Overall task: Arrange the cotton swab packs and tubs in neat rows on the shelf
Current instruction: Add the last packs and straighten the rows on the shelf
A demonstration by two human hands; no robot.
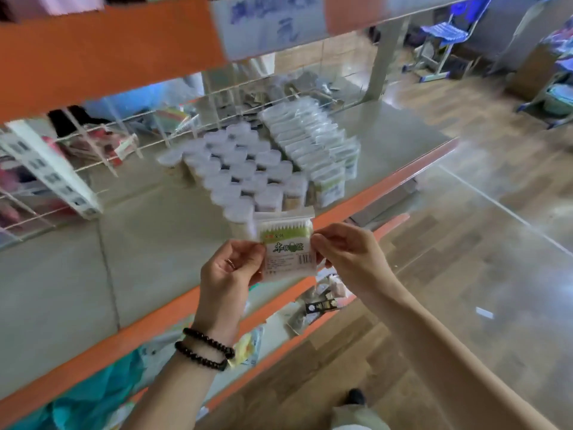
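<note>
I hold one flat cotton swab pack [288,248], clear plastic with a green label and a barcode, upright in front of the shelf edge. My left hand [228,268] pinches its left side and my right hand [347,254] pinches its right side. Behind it on the grey shelf [130,243] stand several round white-lidded tubs [238,172] in close rows. To their right, several more swab packs [313,144] stand upright in rows running toward the back.
An orange shelf front [102,60] with a paper price sign [266,23] hangs overhead. A white wire divider [102,150] bounds the shelf's back, with other goods behind. The lower shelf [313,302] holds small packets. Wooden floor and blue chairs [443,32] lie to the right.
</note>
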